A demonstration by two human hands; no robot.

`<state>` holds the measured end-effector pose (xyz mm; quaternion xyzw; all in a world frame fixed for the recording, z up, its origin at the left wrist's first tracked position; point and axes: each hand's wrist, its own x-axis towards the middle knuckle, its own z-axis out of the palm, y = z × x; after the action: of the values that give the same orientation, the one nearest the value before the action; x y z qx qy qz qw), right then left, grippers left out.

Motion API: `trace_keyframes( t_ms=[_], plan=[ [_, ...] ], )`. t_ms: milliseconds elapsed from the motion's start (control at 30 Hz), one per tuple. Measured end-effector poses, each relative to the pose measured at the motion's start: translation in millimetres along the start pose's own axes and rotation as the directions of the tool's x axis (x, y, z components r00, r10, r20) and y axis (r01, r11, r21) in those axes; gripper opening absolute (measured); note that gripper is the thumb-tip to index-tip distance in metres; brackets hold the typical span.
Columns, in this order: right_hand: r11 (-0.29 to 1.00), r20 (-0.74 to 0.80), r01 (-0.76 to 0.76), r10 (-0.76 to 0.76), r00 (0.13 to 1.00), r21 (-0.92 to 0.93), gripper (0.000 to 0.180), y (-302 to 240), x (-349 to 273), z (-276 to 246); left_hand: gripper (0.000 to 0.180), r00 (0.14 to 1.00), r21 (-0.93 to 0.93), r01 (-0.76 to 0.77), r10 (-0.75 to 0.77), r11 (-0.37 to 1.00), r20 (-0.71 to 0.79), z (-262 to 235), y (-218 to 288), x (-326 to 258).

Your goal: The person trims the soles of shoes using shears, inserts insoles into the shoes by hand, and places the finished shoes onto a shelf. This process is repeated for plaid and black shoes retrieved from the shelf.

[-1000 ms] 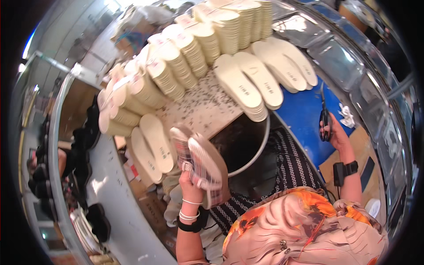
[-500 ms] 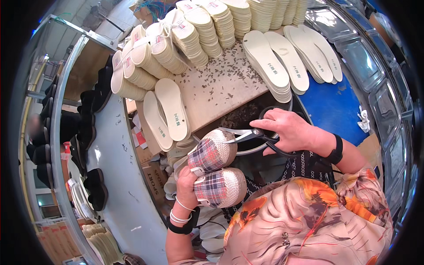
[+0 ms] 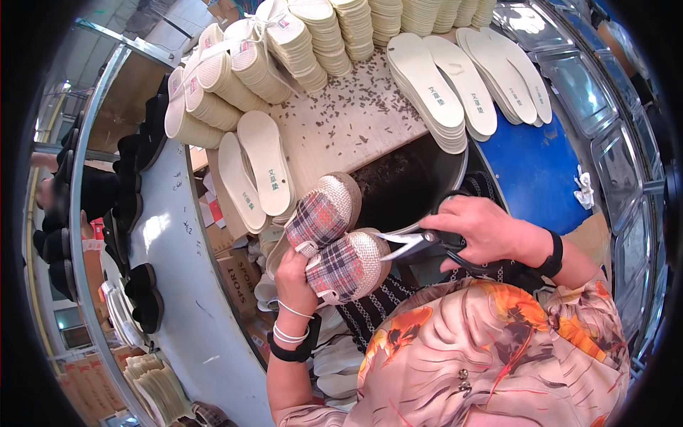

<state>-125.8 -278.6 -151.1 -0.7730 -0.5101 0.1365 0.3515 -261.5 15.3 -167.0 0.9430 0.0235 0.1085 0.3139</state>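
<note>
Scissors (image 3: pixel 416 243) now touch the lower plaid shoe's woven toe, having closed in from 3 o'clock. Right hand (image 3: pixel 484 231) grips their handles, blades slightly parted. Left hand (image 3: pixel 295 274) clasps the plaid shoe pair (image 3: pixel 334 238) from 7 o'clock, above the dark bin (image 3: pixel 409 181).

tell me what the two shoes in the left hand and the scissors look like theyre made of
Plaid shoes: the uppers look like woven cloth, a red, grey and white check with visible weave; the toe caps and edging look like braided natural fibre, perhaps jute, tan and coarse. Scissors: the blades look like bright bare metal, catching light; the handles under the right hand look black, probably plastic or coated, though mostly covered.
</note>
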Motion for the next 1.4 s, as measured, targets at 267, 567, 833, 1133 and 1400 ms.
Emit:
trace_keyframes(
  t_ms=[267,567,833,1133,1400],
  plan=[
    [0.995,-0.061,-0.071,0.067,0.996,-0.073,0.049,15.9,-9.4,20.6,0.031,0.998,0.023,0.065,-0.065,0.998,-0.003,5.5,8.6,-1.4],
    [0.997,-0.036,-0.077,0.078,0.996,0.020,0.051,6.0,-5.1,22.1,0.054,0.854,-0.927,0.334,-0.360,-0.173,0.375,16.1,-35.4,-41.4],
    [0.978,-0.063,0.061,-0.075,0.995,-0.199,0.051,-4.1,25.7,19.6,0.053,0.842,-0.899,0.370,-0.326,-0.233,0.430,33.8,-15.1,-29.7],
    [0.966,0.031,0.097,-0.092,0.995,-0.239,0.042,6.0,15.6,32.4,0.052,0.819,-0.860,0.388,-0.304,-0.331,0.486,40.9,1.5,-43.6],
    [0.974,0.028,0.162,-0.160,0.987,-0.161,0.043,-14.2,24.9,18.3,0.051,0.813,-0.839,0.389,-0.286,-0.379,0.506,45.4,15.6,-39.4]
  ],
)
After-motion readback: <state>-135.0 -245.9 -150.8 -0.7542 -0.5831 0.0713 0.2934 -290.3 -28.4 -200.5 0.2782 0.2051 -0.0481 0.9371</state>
